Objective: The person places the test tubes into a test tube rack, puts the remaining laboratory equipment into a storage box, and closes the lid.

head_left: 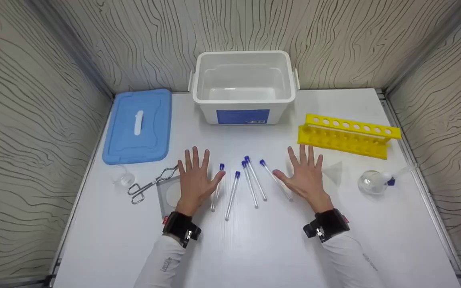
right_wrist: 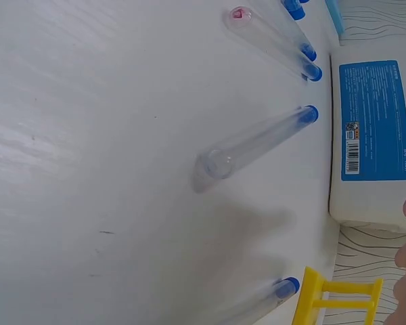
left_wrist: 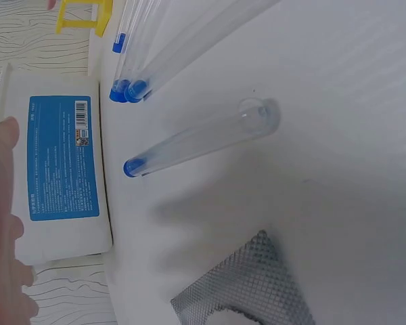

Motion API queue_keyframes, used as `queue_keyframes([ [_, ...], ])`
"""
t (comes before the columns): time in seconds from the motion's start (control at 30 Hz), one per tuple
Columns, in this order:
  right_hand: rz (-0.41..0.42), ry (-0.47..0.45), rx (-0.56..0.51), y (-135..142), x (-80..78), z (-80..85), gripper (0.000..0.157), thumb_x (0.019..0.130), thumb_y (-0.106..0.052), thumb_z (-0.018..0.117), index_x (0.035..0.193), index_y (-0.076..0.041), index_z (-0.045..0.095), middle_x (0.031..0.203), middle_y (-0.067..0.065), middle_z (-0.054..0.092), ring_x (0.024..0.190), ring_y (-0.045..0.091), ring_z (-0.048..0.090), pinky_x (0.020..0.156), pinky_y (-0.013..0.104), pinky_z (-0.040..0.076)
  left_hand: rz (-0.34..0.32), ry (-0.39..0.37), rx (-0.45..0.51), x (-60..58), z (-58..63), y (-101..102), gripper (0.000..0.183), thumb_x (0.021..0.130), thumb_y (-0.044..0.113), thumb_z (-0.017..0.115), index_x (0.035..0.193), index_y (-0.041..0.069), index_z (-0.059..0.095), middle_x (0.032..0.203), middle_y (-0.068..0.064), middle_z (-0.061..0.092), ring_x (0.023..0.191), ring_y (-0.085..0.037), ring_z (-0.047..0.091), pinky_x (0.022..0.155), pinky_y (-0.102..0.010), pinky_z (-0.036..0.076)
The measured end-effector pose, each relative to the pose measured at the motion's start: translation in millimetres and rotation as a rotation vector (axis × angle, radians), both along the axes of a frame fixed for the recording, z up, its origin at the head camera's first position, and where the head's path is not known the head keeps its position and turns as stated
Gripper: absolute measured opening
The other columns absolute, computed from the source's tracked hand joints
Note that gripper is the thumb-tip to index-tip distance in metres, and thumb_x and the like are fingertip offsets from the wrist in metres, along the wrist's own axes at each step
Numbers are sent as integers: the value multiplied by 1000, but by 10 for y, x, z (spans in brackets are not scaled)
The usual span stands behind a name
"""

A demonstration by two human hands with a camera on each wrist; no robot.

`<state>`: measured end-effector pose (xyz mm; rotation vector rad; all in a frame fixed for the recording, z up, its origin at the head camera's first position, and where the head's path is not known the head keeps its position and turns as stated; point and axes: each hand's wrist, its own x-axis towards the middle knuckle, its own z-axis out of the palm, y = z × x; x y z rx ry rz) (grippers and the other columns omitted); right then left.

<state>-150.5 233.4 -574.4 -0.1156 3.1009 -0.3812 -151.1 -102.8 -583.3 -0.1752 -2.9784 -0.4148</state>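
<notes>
Looks like a getting-ready step's happening: left hand (head_left: 195, 182) hovering at 9 o'clock from the blue-capped tubes (head_left: 232, 197), right hand (head_left: 306, 179) at 3, both gripping nothing. Grabbing one would be calling for a pinch. I'm counting five tubes lying mid-table, a sixth tube (right_wrist: 260, 303) showing in the right wrist view, one yellow rack (head_left: 342, 147) sitting at 2, one white bin (head_left: 242, 105) at 12.

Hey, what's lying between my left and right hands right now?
In the head view, five blue-capped test tubes lie between the left hand and right hand, the outermost two partly hidden by the thumbs.
</notes>
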Motion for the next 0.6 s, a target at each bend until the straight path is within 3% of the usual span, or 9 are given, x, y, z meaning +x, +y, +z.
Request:
queue_keyframes([
  [0.37, -12, -11, -66, 93, -27, 128, 94, 89, -74, 45, 159, -16, 21, 167, 20, 8, 154, 44, 5, 123, 65, 0, -8, -25, 35, -63, 56, 89, 88, 88, 75, 43, 156, 20, 32, 165, -20, 21, 153, -43, 17, 119, -66, 21],
  [0.6, -32, -6, -117, 214, -24, 218, 93, 90, -72, 46, 159, -14, 22, 168, 18, 8, 155, 42, 5, 125, 61, 3, -55, -22, 83, -70, 108, 167, 85, 90, 72, 45, 156, 20, 32, 164, -19, 23, 153, -42, 19, 119, -65, 23],
])
